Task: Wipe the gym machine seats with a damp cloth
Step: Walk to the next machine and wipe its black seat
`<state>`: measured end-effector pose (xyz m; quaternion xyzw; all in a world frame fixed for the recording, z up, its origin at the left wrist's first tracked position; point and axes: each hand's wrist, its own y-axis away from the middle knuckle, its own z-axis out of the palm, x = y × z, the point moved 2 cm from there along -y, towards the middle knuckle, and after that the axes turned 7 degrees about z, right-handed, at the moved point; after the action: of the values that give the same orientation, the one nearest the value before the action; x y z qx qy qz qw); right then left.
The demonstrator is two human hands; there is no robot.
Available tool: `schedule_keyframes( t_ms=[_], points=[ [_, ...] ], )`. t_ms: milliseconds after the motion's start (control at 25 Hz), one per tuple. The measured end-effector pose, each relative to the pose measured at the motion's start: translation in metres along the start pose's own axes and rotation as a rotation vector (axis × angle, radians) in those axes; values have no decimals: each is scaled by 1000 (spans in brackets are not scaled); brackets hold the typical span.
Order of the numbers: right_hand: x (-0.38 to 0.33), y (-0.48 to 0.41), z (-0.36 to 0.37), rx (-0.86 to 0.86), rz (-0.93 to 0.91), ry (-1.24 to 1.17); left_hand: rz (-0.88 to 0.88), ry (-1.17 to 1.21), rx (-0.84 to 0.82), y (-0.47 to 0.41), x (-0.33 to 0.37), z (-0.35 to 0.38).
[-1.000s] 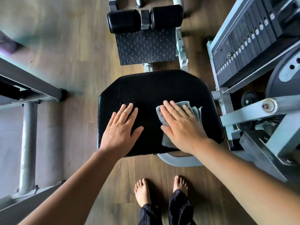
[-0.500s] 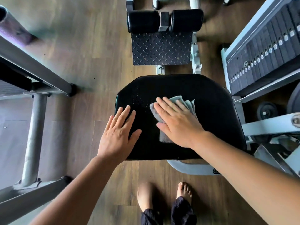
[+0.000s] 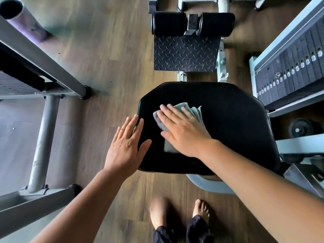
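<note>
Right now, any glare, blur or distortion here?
Head view: wide-angle distortion splays the grey frame bars at left; purple roll top left smeared; faint sheen on the left rim of the black seat; left hand, right hand and cloth sharp; one bare foot blurred.

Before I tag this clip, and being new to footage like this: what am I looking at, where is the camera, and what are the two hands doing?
The camera is worn on a person's head and looks down, so both arms reach in from the bottom of the picture. The black padded seat belongs to a gym machine. Beyond it are a ridged foot plate and two roller pads, and to the right is a weight stack. The right hand lies flat with straight fingers, pressing a folded grey cloth onto the seat's left half. The left hand, also flat and holding nothing, lies over the seat's left edge. Bare feet stand on the wooden floor.
</note>
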<state>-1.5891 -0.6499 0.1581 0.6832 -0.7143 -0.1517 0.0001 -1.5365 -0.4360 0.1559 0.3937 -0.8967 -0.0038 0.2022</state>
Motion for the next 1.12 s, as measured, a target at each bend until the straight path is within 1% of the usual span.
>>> schedule_keyframes(
  t_ms=[40, 80, 160, 200, 240, 280, 320, 400, 480, 520, 560, 640, 720, 760, 800, 880, 960, 1000, 1040, 1120],
  points=[
    [10, -4, 0, 3, 2, 22, -14, 19, -3, 2, -2, 0],
    [24, -20, -2, 14, 77, 48, -29, 32, -5, 3, -4, 0],
    [47, -66, -11, 39, 338, 51, -51, 44, -10, 9, -10, 0],
    [48, -86, -14, 41, 434, 19, -53, 48, -11, 12, -13, 0],
    [39, -99, -15, 46, 478, -7, -50, 51, -16, 16, -16, 0],
    [22, -105, -14, 51, 463, -19, -43, 55, -23, 18, -19, 0],
    [1, -100, -11, 47, 406, -26, -32, 61, -28, 21, -21, 0],
    [-34, -68, -1, 21, 201, -31, -10, 76, -22, 24, -25, 1],
    [-42, -36, 2, -22, 15, -36, 11, 84, -36, 26, -27, 3],
    [-34, -38, 0, -34, -20, -15, 20, 85, -49, 27, -28, 4],
    [-23, -50, -4, -29, -2, 16, 26, 86, -63, 28, -30, 5],
    [-5, -90, -13, 2, 178, 47, 39, 87, -87, 30, -31, 5],
    [-13, -114, -15, 17, 351, -11, 56, 77, -95, 34, -33, 4],
    [-26, -113, -13, 29, 378, -33, 68, 71, -102, 36, -34, 4],
    [-42, -102, -8, 36, 352, -38, 81, 70, -107, 39, -35, 4],
    [-65, -62, 4, 38, 205, -17, 106, 83, -113, 44, -38, 6],
    [-65, -45, 6, -1, 104, -7, 127, 106, -119, 49, -40, 7],
    [-60, -54, 4, -7, 107, 0, 133, 115, -117, 49, -41, 8],
    [-54, -71, 0, -6, 150, 5, 138, 121, -116, 50, -41, 9],
    [-48, -100, -5, 5, 300, 7, 145, 119, -108, 50, -40, 10]
  ],
)
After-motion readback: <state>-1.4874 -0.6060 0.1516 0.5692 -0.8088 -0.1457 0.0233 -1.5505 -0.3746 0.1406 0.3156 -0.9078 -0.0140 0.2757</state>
